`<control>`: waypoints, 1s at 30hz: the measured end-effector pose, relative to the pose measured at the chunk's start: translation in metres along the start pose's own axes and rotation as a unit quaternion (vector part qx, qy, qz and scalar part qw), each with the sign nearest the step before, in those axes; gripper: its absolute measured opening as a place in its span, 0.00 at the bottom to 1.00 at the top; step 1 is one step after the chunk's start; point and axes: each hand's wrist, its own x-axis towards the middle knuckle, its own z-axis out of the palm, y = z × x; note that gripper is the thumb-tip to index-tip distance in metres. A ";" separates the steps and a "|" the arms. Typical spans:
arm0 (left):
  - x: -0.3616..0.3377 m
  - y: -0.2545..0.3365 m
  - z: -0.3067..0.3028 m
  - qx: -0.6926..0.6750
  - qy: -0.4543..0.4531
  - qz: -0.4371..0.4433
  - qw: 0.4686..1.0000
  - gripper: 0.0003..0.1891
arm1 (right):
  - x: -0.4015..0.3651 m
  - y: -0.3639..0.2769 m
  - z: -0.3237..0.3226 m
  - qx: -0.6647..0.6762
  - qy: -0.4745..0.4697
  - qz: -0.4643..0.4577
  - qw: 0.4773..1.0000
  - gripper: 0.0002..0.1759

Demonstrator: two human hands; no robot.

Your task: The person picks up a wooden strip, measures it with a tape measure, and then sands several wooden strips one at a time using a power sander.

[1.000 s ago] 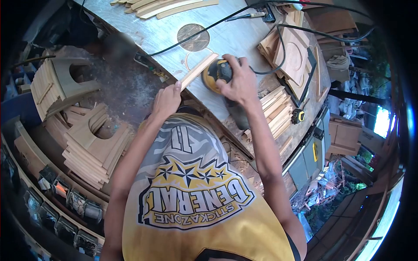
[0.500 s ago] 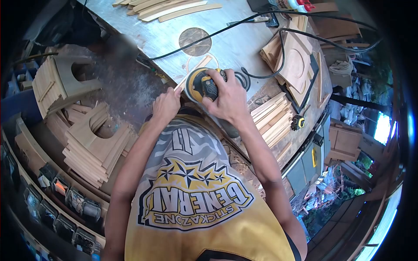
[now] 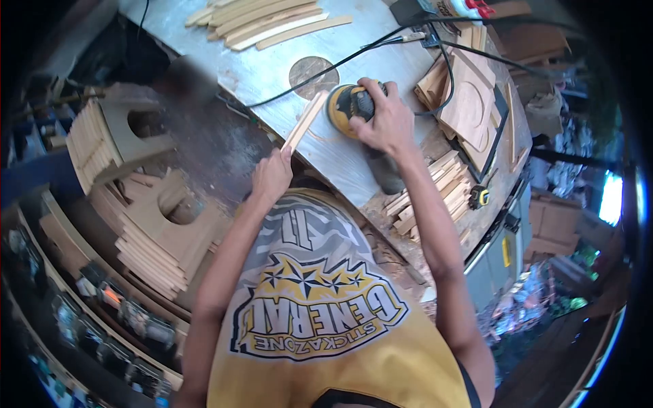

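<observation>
My right hand (image 3: pixel 389 122) is wrapped over the top of a yellow and black orbital sander (image 3: pixel 345 109), whose dark dust bag hangs toward me. In my left hand (image 3: pixel 273 175) is the near end of a narrow wooden strip (image 3: pixel 305 122), with the fingers closed round it. The strip points away from me over the edge of the metal-topped table (image 3: pixel 252 61). Its far end lies just left of the sander, with a small gap between them. The sander's underside is hidden from view.
Curved wooden strips (image 3: pixel 272 19) lie at the table's far side. A black cord (image 3: pixel 299 88) crosses the top. Right of me are stacked strips (image 3: pixel 435 190), cut panels (image 3: pixel 469 102) and a tape measure (image 3: pixel 479 197). Panels with round cutouts (image 3: pixel 163 231) stack at left.
The sander in my right hand has moved right, off the wooden strip, leaving more of the strip showing. My left hand keeps hold of the strip. The whole view has shifted slightly.
</observation>
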 end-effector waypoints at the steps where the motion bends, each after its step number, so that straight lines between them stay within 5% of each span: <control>1: 0.001 -0.003 0.000 0.000 0.008 -0.003 1.000 0.26 | 0.009 0.008 -0.005 -0.006 -0.006 0.011 1.000 0.38; 4: -0.005 -0.017 0.003 -0.009 0.003 0.021 1.000 0.21 | 0.002 0.019 -0.013 0.004 0.022 0.027 0.999 0.37; 6: -0.007 -0.028 0.004 -0.273 -0.022 0.060 0.960 0.21 | -0.004 0.023 -0.019 0.010 0.051 0.021 0.998 0.37; 7: -0.008 -0.029 0.002 -0.261 -0.021 0.064 0.963 0.21 | -0.010 0.024 -0.023 0.016 0.039 0.035 0.999 0.37; 10: -0.009 -0.003 -0.019 -0.288 0.109 0.171 0.936 0.20 | -0.025 0.023 -0.028 0.038 0.028 0.047 0.998 0.37; 13: -0.011 0.040 -0.051 -0.477 0.071 0.198 0.853 0.23 | -0.037 0.021 -0.023 0.041 -0.028 0.060 0.997 0.36; 20: 0.013 0.107 -0.087 -0.501 0.118 0.357 0.780 0.19 | -0.054 0.025 -0.017 0.041 -0.005 0.051 0.998 0.36; 30: 0.018 0.067 -0.084 -0.664 0.166 0.238 0.689 0.05 | -0.064 0.034 -0.019 0.032 -0.007 0.086 0.996 0.35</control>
